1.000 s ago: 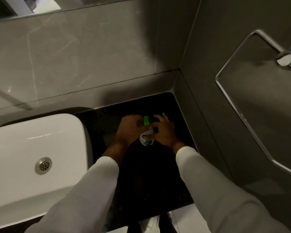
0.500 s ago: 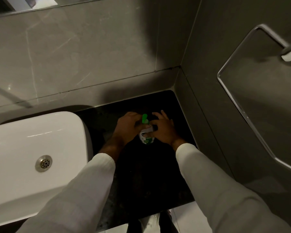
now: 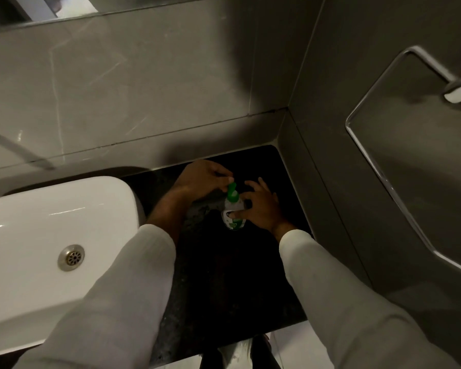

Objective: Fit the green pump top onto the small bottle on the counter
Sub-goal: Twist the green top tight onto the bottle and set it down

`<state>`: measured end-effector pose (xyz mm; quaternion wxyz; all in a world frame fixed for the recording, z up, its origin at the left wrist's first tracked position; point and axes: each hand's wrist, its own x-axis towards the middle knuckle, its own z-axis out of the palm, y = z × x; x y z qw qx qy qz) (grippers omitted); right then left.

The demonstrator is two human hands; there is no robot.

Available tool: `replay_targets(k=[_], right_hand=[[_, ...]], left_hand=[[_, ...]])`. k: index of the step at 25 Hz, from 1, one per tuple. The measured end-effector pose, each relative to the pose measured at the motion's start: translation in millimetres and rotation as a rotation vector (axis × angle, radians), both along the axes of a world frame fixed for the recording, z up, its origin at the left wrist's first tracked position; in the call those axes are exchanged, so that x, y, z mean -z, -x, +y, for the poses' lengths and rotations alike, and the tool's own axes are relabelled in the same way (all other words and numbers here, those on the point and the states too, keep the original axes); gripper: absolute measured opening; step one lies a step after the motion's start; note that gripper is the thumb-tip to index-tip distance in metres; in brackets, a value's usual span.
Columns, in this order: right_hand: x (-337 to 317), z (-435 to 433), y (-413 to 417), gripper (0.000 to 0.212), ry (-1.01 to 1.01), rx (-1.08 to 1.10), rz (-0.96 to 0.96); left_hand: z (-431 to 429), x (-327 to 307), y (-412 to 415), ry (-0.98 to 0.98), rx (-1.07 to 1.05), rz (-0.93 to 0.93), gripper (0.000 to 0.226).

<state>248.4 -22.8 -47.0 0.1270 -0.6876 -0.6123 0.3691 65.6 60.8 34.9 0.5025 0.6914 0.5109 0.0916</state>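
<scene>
A small clear bottle (image 3: 233, 218) with a white and green label stands on the black counter (image 3: 224, 275) near the corner. The green pump top (image 3: 231, 190) sits on the bottle's neck, its nozzle pointing away from me. My left hand (image 3: 200, 181) is at the pump's far left, fingertips pinching the nozzle end. My right hand (image 3: 261, 206) holds the bottle from the right, thumb across the label and fingers spread behind it.
A white basin (image 3: 51, 235) with a metal drain (image 3: 72, 257) lies left of the counter. Grey tiled walls close the back and right. A chrome towel ring (image 3: 383, 166) hangs on the right wall. The counter's front edge is near my feet.
My left hand has drawn back to the left, off the bottle's body, now only touching the pump's tip. More of the pump and bottle shows. My right hand's fingers have spread.
</scene>
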Motion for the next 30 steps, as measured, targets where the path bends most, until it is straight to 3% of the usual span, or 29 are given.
replay_targets(k=[5, 14, 18, 23, 30], right_hand=[[-2, -1, 2, 0.049, 0.011, -0.006, -0.012], [-6, -7, 0, 0.054, 0.030, 0.020, 0.028], [-6, -9, -1, 0.055, 0.033, 0.016, 0.017], [0, -24, 0, 0.048, -0.040, 0.032, 0.043], [3, -40, 5, 0.054, -0.060, 0.039, 0.068]], left_hand=[[-6, 11, -6, -0.037, 0.006, 0.061, 0.011], [-37, 25, -22, 0.099, -0.406, -0.090, 0.007], [-41, 25, -19, 0.114, -0.374, -0.085, 0.013], [-63, 34, -1, 0.025, -0.492, 0.052, 0.049], [-98, 48, 25, 0.113, -0.330, 0.115, 0.046]])
